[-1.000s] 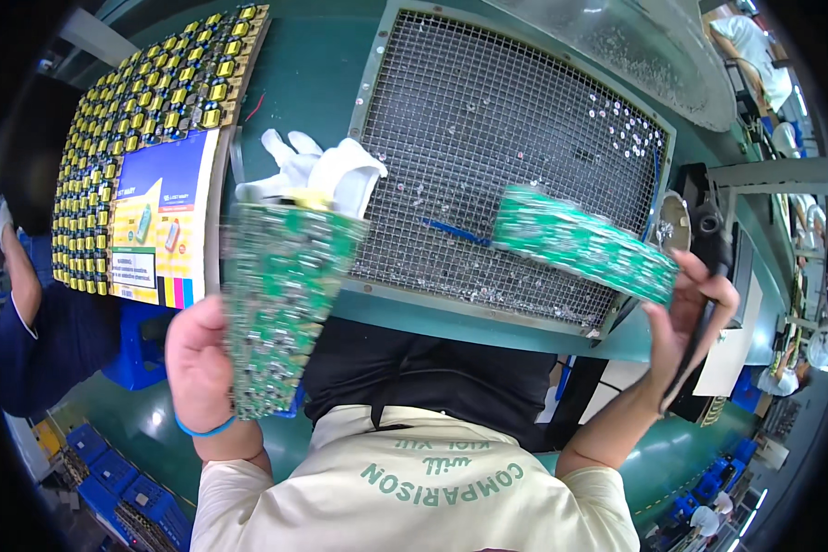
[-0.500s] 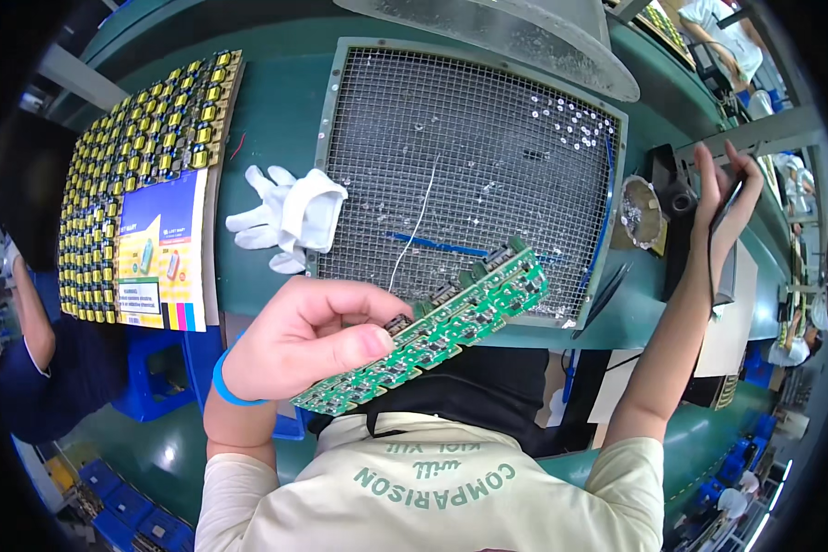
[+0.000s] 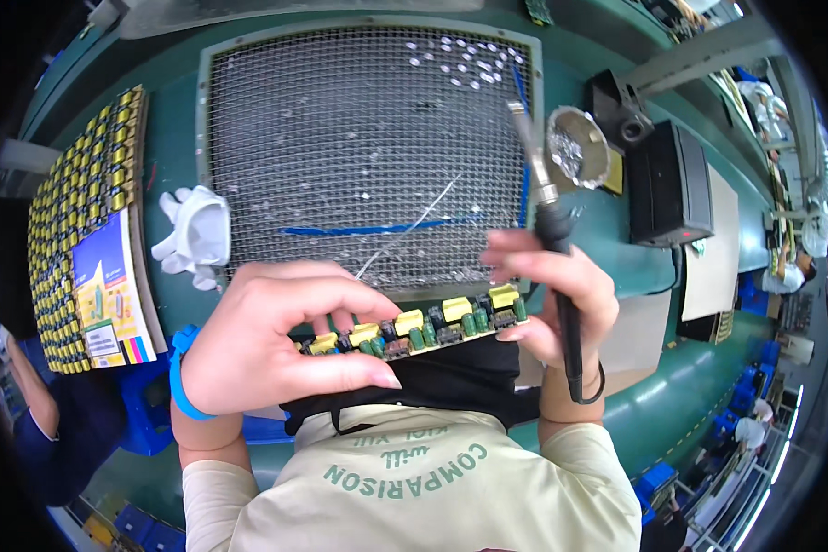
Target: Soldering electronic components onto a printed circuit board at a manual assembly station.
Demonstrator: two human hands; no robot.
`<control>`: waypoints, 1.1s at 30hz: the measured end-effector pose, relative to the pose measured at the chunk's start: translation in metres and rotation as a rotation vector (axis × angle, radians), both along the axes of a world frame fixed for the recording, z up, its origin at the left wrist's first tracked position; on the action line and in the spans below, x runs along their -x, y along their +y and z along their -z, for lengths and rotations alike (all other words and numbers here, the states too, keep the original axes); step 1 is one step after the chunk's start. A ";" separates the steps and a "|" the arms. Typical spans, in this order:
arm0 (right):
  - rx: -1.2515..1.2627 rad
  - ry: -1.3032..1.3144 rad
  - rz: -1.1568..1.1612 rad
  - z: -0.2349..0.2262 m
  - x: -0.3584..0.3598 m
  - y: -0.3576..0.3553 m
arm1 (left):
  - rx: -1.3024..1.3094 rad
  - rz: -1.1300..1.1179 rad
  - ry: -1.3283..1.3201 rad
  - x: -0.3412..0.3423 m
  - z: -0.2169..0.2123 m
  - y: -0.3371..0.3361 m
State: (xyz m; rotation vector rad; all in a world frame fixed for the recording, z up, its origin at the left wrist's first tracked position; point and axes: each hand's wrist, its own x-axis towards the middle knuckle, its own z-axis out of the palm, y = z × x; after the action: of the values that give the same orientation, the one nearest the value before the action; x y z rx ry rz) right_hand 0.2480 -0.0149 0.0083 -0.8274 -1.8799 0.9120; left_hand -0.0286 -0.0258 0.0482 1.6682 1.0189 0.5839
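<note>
My left hand (image 3: pixel 281 336) grips a long circuit board (image 3: pixel 425 348) between thumb and fingers, over the front edge of the work surface. The board's component side faces up, with yellow transformers and green and dark parts in rows along it. Its right end meets the thumb and fingers of my right hand (image 3: pixel 561 299). That hand also holds a soldering iron (image 3: pixel 552 225) by its black handle, with the metal tip pointing away, over the right edge of a wire mesh tray (image 3: pixel 340 138).
A white glove (image 3: pixel 198 235) lies left of the mesh. Farther left, many yellow-and-black transformers (image 3: pixel 83 193) stand on a board beside a colourful printed sheet (image 3: pixel 106 290). To the right are a round dish of metallic scraps (image 3: pixel 577 147) and a black box (image 3: pixel 669 184). Another person's arm (image 3: pixel 32 386) shows at left.
The board has turned from its green soldered face to its component side. My right hand has come in from the far right with the soldering iron, reaching the board's right end. The view has shifted.
</note>
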 end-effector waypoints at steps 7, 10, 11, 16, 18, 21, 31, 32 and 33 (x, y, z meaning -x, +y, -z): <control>-0.092 0.140 0.003 0.010 0.000 -0.005 | -0.013 0.031 -0.004 -0.006 0.006 0.012; -0.071 0.180 0.014 0.009 0.001 -0.008 | 0.013 0.019 -0.010 -0.006 0.008 0.013; -0.050 0.201 0.009 0.007 0.001 -0.009 | 0.025 0.021 -0.024 -0.006 0.009 0.013; -0.030 0.247 -0.002 0.008 0.001 -0.011 | 0.075 0.035 -0.056 -0.004 0.010 0.016; -0.031 0.248 0.007 0.009 0.001 -0.011 | 0.090 0.035 -0.054 -0.003 0.010 0.018; -0.038 0.248 0.026 0.012 0.003 -0.012 | 0.083 0.050 -0.054 -0.004 0.012 0.020; 0.036 0.305 0.172 0.021 0.000 -0.025 | 0.052 0.183 -0.208 0.022 0.006 0.018; 0.047 0.332 0.194 0.022 0.000 -0.026 | 0.044 0.193 -0.178 0.028 0.004 0.016; 0.047 0.335 0.194 0.022 0.001 -0.028 | 0.036 0.202 -0.147 0.032 0.003 0.014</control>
State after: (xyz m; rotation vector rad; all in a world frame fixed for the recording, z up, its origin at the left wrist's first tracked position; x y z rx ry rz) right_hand 0.2471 -0.0424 -0.0138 -0.8134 -1.4689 0.9136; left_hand -0.0606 -0.0120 0.0453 1.6474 0.7409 0.5417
